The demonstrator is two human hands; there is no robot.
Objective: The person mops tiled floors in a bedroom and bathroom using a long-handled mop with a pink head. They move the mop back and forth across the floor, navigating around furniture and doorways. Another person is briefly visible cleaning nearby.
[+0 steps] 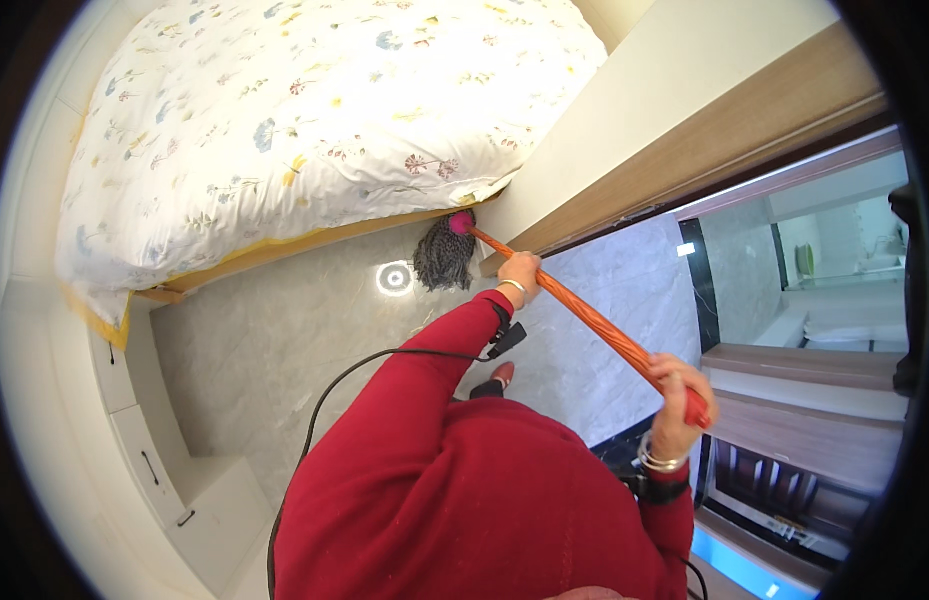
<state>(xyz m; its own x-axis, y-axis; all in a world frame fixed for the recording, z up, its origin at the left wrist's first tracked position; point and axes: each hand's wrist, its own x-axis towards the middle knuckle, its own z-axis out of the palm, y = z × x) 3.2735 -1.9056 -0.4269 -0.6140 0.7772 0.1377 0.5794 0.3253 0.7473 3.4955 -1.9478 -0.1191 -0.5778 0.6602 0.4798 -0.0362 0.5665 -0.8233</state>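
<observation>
My left hand (520, 276) is closed around the lower part of an orange mop handle (595, 321). Near the handle's red top end, my right hand (682, 405) grips it too. The handle slants down to a pink socket on a string mop head (445, 253) with dark grey strands. Those strands rest on the grey tiled floor (299, 322), beside the bed's edge and the white wall end by the doorway. A red shoe (502, 373) shows on the floor below my left forearm.
A bed with a floral cover (322, 112) stands beyond the mop. White drawers (145, 457) line the left side. At the right are a wooden door frame (689, 157) and a bluish-lit floor beyond it. A black cable (314, 420) hangs along my left arm.
</observation>
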